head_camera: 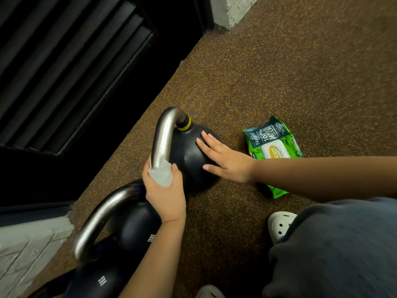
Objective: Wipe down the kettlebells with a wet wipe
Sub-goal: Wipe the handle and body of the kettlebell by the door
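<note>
While you crouch over the brown speckled floor point(279, 72), your left hand point(165, 192) is closed around a white wet wipe point(161, 175) and squeezes it onto the near end of a shiny metal handle point(163, 134). That handle belongs to a black kettlebell point(189, 160) that sits on the floor in the middle of your view. It has a yellow ring point(186, 124) where the far end of the handle meets the round body. Your right hand point(225, 160) lies flat and open on the round body, fingers spread, holding nothing and just pressing on the side. A second black kettlebell point(133, 226) sits closer to you on the left, touching or almost touching the first one, and your left arm crosses over it. It has white letters that read 12KG, and its own metal handle curves up on the left. Just beside the first kettlebell, on the right, a green pack of wipes point(277, 155) lies flat on the floor with its white lid on top, partly hidden under your right arm. Down near the bottom right you can see a white shoe point(279, 224) and your grey clothes point(335, 250). A dark slatted panel point(71, 67) fills the top left.
</note>
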A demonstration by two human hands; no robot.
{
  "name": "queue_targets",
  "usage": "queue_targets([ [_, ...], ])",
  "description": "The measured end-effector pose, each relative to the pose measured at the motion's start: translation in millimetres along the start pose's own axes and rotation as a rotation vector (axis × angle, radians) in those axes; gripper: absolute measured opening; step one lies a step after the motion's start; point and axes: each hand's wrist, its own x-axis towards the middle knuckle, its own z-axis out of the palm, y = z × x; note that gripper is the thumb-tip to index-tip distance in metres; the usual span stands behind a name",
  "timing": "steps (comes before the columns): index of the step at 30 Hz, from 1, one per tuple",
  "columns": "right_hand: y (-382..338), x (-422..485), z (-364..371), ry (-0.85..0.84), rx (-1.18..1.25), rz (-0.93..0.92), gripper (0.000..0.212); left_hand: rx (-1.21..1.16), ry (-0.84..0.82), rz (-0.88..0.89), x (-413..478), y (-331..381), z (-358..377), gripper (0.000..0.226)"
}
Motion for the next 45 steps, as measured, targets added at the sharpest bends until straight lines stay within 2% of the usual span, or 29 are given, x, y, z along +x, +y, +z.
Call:
queue_targets([
  [5,0,1,1,0.003,0.004,0.003,0.071,-0.086,-0.109,-0.087,-9,-26,0,0.050],
  [8,0,0,1,0.012,0.000,0.001,0.071,-0.100,-0.189,-0.071,-13,-35,-3,0.048],
  [12,-1,-2,0,0.017,0.003,-0.008,0.071,-0.133,-0.205,-0.092,-9,-29,-5,0.035],
  [16,0,0,1,0.024,-0.002,-0.013,0.072,-0.116,-0.215,-0.083,-1,-10,-12,0.038],
  [19,-1,1,2,0.038,-0.010,-0.016,0.072,0.010,-0.213,-0.051,5,9,-17,0.062],
  [27,0,0,3,0.032,-0.013,-0.007,0.073,0.331,-0.404,0.031,34,43,-26,0.078],
  [32,-2,-1,1,0.027,-0.008,-0.005,0.073,0.588,-0.461,0.145,48,76,-8,0.089],
  [37,-2,-1,-1,-0.002,0.017,0.007,0.071,0.860,-0.463,0.369,59,90,14,0.089],
  [40,-3,0,-1,-0.001,0.015,0.007,0.072,0.956,-0.461,0.478,65,91,22,0.080],
  [45,-4,-1,-2,-0.001,0.011,0.014,0.072,1.105,-0.468,0.511,75,101,45,0.076],
])
